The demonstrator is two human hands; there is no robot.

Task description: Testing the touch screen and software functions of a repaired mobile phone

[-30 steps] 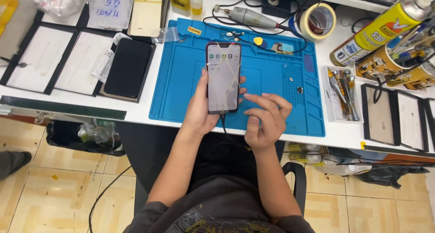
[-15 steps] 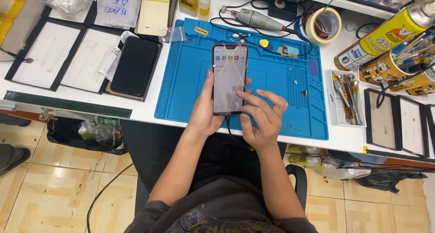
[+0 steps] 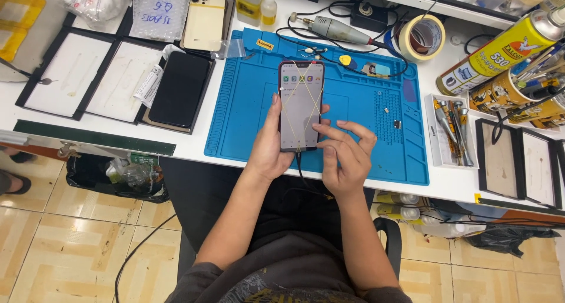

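White bench (image 3: 194, 151) carries blue mat (image 3: 365, 108), trays (image 3: 70, 73)

Dark grey short-sleeved shirt, pale print on chest, possibly lettering; forearms bare, no rings visible.

Phone (image 3: 301, 106) above mat (image 3: 247, 114), tape roll (image 3: 421, 38) behind.

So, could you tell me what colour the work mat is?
The mat is blue, clearest in the head view.
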